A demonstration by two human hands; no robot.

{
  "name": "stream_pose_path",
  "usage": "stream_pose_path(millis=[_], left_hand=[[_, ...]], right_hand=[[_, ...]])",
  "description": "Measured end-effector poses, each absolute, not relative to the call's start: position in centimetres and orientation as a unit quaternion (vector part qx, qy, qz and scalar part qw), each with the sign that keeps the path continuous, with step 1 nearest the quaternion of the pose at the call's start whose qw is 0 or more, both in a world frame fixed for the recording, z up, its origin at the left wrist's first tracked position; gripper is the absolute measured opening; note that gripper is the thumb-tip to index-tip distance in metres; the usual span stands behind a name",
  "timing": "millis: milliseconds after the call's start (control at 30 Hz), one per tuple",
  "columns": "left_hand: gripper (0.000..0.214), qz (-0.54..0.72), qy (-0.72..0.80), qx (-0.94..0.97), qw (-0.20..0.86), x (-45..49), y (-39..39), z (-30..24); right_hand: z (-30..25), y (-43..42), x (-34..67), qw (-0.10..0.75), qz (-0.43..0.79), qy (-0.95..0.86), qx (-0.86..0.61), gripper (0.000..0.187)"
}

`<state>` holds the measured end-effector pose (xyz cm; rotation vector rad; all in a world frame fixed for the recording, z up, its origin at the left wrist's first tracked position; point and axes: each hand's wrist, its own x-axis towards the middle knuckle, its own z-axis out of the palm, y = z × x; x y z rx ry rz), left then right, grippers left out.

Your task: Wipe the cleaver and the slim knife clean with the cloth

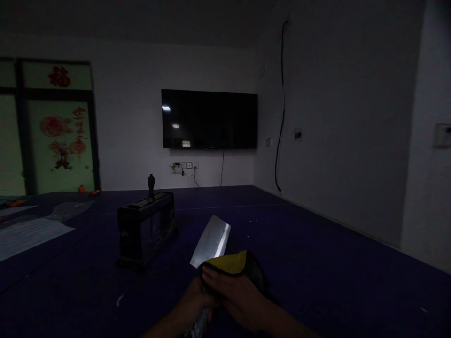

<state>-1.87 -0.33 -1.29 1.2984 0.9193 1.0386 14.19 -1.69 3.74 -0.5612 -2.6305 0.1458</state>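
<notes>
My left hand (193, 300) is closed round the handle of a broad steel cleaver (212, 240), whose blade points up and away from me. My right hand (239, 295) presses a yellow and dark cloth (235, 264) against the lower part of the blade, its fingers folded over the cloth. Both hands are low in the middle of the view, above a dark blue table (299, 263). A dark knife block (146, 227) stands on the table just left of the blade, with one black handle (151, 184) sticking up out of it.
White sheets and a clear plastic wrap (33, 225) lie on the table at far left. A wall-mounted black television (209, 119) hangs ahead, with a socket and cables below. A glass door with red decorations (59, 136) is at left. The room is dim.
</notes>
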Motion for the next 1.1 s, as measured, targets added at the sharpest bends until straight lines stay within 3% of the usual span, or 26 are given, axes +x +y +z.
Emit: stream_pose_path(millis=[100,367,667,933,1100], left_hand=[[0.007,0.438,0.414,0.554,0.575,-1.9,-0.4,-1.4],[0.015,0.420,0.406,0.569,0.579,-1.9,-0.6,-1.0],[0.048,0.426,0.396,0.557,0.592,-1.7,-1.4,-0.4],[0.017,0.403,0.417,0.574,0.578,-2.0,-0.8,-0.9],[0.013,0.378,0.436,0.581,0.574,-2.2,-0.8,-1.1]], right_hand=[[3.6,-1.5,14.2,0.231,0.046,-0.951,-0.202,0.069],[3.1,-1.0,14.6,0.230,0.078,-0.951,-0.190,0.072],[3.5,-1.2,14.2,0.154,-0.008,-0.952,-0.265,0.084],[2.2,0.1,13.9,0.143,-0.109,-0.934,-0.308,0.083],[2.0,0.7,14.0,0.153,-0.141,-0.912,-0.354,0.082]])
